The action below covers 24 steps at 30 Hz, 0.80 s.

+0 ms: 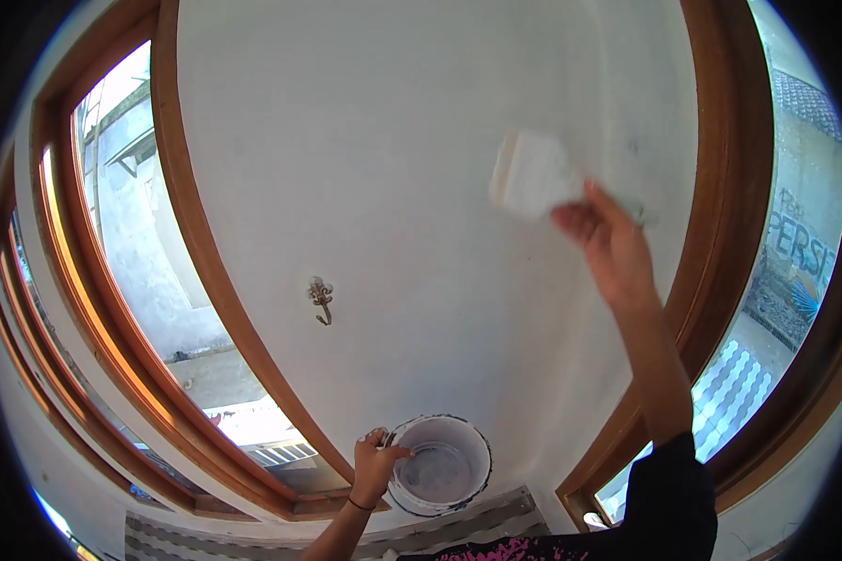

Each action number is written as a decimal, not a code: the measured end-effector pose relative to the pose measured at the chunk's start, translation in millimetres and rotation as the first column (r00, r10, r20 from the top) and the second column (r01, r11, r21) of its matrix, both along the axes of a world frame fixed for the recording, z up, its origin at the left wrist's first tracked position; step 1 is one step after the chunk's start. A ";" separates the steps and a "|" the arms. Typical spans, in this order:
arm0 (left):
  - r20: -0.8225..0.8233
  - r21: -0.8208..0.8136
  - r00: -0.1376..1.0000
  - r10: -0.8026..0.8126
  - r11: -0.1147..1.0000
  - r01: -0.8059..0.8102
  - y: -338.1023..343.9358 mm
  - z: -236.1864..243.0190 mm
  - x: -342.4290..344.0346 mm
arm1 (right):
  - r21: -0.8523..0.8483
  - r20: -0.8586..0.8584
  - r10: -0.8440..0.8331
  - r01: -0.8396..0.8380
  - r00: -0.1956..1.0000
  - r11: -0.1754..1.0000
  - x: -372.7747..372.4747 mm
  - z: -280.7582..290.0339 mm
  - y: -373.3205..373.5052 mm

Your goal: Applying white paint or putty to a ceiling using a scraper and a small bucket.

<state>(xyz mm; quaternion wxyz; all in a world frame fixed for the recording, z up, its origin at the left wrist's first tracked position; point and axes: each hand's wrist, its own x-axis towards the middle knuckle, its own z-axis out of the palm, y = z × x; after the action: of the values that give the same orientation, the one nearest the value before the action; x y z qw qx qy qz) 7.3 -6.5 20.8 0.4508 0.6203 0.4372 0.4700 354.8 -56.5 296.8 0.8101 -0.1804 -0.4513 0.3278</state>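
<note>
the right hand (616,252) is closed around a wide, whitish brush (536,178), which is at or near the white wall (393,168); i cannot tell if they touch. the left hand (374,469) grips the left rim of a bucket (483,458) with pale liquid (440,475) low inside. above the left hand is a hook (321,297); right of the right hand, a wooden frame (725,187). sweeping too far right could smear the frame; a slack left grip could spill the bucket.

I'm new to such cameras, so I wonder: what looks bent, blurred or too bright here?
All in the head view: the frames bow toward the rim; the brush in the right hand is smeared, likely by motion, while the hook looks crisper; daylight bleaches part of the left window.
</note>
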 end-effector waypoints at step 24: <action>-0.074 0.041 0.984 0.162 0.986 -0.159 -13.2 -39.5 -17.6 | 0.985 0.104 -0.993 0.145 -0.059 0.095 3.2 158.9 76.5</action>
<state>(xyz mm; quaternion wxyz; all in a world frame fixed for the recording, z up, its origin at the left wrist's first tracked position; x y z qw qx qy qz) -10.3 -19.7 -18.7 0.3833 0.6085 0.4944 0.4882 358.0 20.0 455.8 0.4594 -0.1589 -0.6959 -0.5286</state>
